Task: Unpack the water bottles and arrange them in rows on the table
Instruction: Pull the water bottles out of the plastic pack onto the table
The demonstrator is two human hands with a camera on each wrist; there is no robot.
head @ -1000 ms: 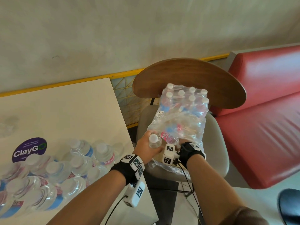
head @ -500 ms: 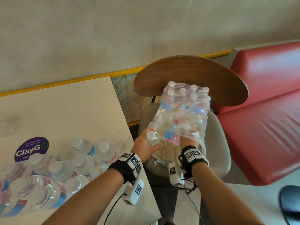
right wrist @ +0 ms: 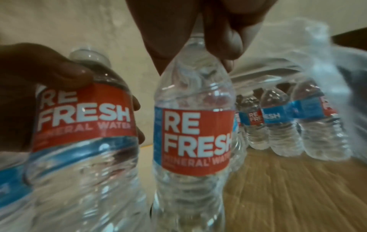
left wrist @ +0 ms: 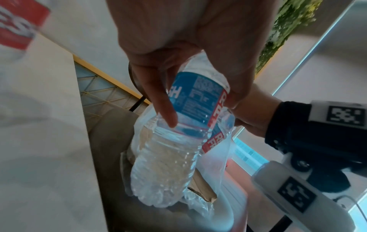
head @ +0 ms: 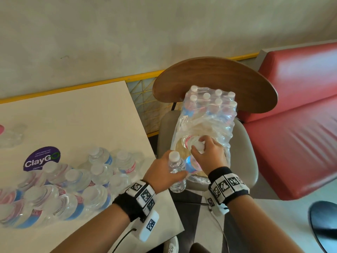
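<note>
My left hand [head: 162,172] has lifted its clear plastic water bottle [head: 176,177] free of the torn shrink-wrapped pack [head: 206,123], fingers [left wrist: 164,108] clamped round it, while my right hand [head: 207,154], at its 1 o'clock, now pinches a second clear bottle's neck [right wrist: 195,125], so two go tabletop-ward.

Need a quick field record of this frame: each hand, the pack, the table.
left hand: grips a bottle round its body, upright, beside the table edge
right hand: pinches the top of a second bottle at the pack's open end
shrink-wrapped pack: on the chair seat, torn open, bottles left at the far end
table: unpacked bottles clustered at the near corner
</note>
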